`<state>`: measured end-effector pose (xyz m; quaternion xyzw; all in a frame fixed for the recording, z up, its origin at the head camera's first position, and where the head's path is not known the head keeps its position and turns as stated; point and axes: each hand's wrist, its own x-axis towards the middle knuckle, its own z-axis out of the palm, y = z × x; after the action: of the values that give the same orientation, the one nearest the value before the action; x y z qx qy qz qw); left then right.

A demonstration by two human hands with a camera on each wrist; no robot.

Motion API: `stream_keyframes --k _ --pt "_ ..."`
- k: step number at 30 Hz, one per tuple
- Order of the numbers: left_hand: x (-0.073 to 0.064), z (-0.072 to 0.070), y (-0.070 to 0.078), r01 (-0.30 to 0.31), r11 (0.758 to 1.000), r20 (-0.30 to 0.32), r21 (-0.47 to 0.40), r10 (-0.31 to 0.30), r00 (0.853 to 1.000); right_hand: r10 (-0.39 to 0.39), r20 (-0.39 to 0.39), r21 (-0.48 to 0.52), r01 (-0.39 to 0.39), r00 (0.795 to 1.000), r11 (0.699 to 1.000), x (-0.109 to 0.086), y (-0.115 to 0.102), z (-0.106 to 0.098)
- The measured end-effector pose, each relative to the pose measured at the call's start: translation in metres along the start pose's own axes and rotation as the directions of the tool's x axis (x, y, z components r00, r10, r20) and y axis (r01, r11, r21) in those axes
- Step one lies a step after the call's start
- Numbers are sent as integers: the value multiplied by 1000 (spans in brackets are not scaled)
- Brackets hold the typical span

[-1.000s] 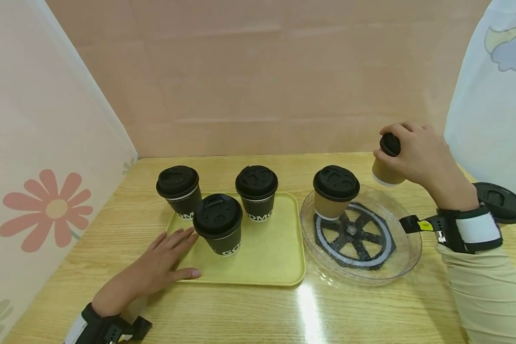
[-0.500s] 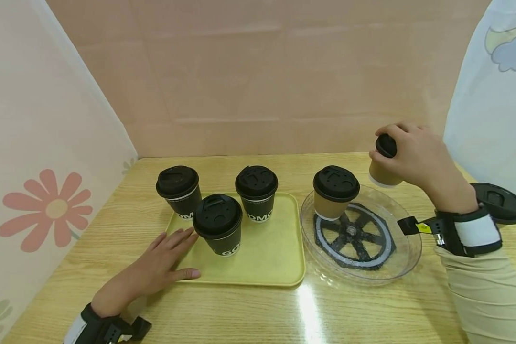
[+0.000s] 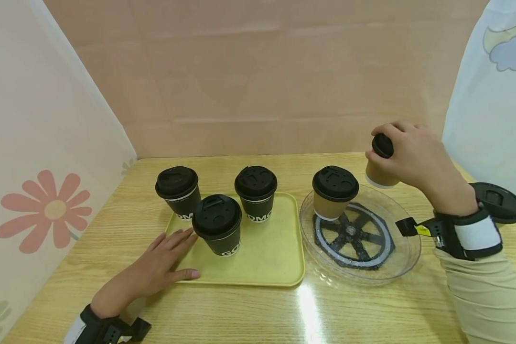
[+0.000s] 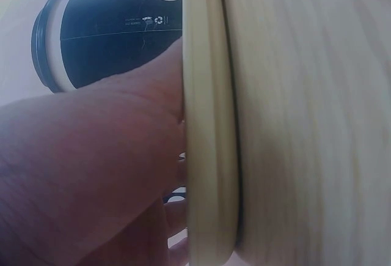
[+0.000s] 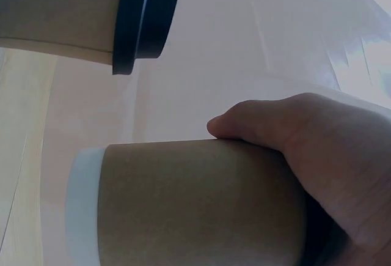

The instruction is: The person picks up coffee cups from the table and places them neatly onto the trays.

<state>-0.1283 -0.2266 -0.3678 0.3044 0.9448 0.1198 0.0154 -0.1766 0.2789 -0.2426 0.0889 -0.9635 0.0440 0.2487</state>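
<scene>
My right hand (image 3: 417, 157) grips a brown paper coffee cup (image 3: 378, 173) with a black lid, holding it from above beyond the far right rim of a clear round dish (image 3: 410, 263). In the right wrist view the thumb lies along the brown cup (image 5: 195, 205), whose white base shows. Another brown lidded cup (image 3: 328, 209) stands upright in the dish's far left part. My left hand (image 3: 159, 267) rests on the left edge of a yellow tray (image 3: 266, 258), fingers spread and straight. Close to its fingertips is a black lidded cup (image 3: 219, 224).
Two more black lidded cups stand at the tray's far side, one at the left corner (image 3: 180, 191) and one in the middle (image 3: 257, 193). A black spoked insert (image 3: 361, 248) lies in the dish. Behind my right wrist shows another black lid (image 3: 500, 203), mostly hidden below.
My right hand has drifted slightly left with the brown cup, towards the dish. The left hand, the tray and the other cups have kept their places.
</scene>
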Motion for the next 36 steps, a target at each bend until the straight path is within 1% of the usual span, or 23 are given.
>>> stream_keyframes --k 8,13,18,28,36 --pt "0 0 0 18 1000 12 -14 -18 1000 -26 -17 2 26 1000 1000 0 -5 -2" --pt "1 1 0 2 1000 3 -1 -2 1000 -22 -11 1 22 1000 1000 -1 -7 -4" --pt "1 1 -1 2 1000 4 3 -2 1000 -21 4 1 21 1000 1000 -1 -9 -4" --pt "0 2 -2 21 1000 10 -16 -21 1000 -21 34 -12 21 999 1000 0 -13 -7" --pt "1 1 -1 19 1000 14 -21 -19 1000 -21 61 -6 22 998 1000 0 -17 -9"
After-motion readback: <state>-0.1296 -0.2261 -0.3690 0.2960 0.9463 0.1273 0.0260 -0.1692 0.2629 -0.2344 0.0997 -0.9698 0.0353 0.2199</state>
